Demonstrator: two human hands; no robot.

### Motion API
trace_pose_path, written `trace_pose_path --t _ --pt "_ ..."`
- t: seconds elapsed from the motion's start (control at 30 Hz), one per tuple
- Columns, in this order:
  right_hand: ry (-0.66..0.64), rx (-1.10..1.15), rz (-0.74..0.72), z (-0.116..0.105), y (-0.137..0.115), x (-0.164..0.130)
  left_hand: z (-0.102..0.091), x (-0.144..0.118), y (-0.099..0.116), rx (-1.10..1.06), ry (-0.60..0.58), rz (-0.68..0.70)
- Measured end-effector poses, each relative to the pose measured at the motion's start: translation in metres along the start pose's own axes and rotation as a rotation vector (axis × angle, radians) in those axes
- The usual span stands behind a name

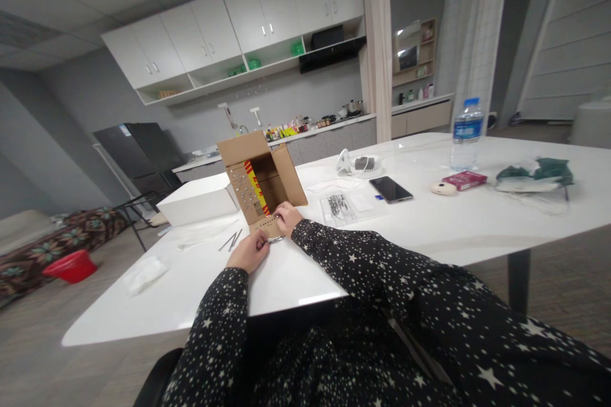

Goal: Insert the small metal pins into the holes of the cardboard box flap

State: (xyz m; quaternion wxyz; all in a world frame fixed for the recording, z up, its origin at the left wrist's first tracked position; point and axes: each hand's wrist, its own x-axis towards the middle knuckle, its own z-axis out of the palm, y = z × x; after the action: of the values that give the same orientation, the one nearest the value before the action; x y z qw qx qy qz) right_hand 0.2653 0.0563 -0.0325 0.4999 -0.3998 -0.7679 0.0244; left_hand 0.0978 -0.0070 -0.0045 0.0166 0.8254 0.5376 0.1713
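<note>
An open cardboard box point(244, 197) with a yellow and red tape strip point(256, 187) stands before me on the white table point(296, 273). Small bright bits dot its left panel, and dark dots line the low front flap point(270, 227). My right hand point(288, 220) rests at the flap with fingers pinched together; whatever is between them is too small to make out. Curled by the flap's front left corner is my left hand point(249, 252), its fingertips closed and their contents hidden. A small shiny metal piece point(275, 240) lies just right of it.
Thin dark tools point(231, 240) and a crumpled white tissue point(144, 275) lie to the left, near a white box point(198, 200). Rightward are a clear tray of small parts point(338, 206), a phone point(391, 189), a red pack point(464, 180) and a water bottle point(466, 133).
</note>
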Motion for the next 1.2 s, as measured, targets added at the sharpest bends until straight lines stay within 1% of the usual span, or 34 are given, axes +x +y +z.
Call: trace_pose_path --t 0.33,0.57,0.83,0.97,1.1,1.17,1.2 --pt "0.032 0.016 0.008 -0.003 -0.004 -0.002 -0.002 -0.001 0.003 -0.008 -0.008 -0.026" --pt "0.007 -0.026 -0.01 -0.003 -0.004 -0.002 0.001 0.0 0.001 -0.007 0.004 -0.008" --pt "-0.035 -0.092 -0.011 -0.003 -0.006 -0.002 -0.002 -0.002 0.004 -0.012 -0.009 -0.024" --pt "-0.034 -0.105 -0.003 -0.008 -0.012 -0.003 -0.002 -0.001 0.004 -0.01 -0.005 -0.019" --pt "-0.002 -0.111 -0.004 -0.014 -0.022 -0.004 -0.001 -0.001 0.002 -0.004 0.006 -0.004" --pt "0.0 -0.116 -0.031 -0.016 -0.026 -0.005 -0.001 -0.001 0.002 0.005 0.007 0.001" --pt "-0.018 -0.12 -0.058 -0.016 -0.028 -0.005 -0.001 -0.001 0.002 0.011 0.006 0.002"
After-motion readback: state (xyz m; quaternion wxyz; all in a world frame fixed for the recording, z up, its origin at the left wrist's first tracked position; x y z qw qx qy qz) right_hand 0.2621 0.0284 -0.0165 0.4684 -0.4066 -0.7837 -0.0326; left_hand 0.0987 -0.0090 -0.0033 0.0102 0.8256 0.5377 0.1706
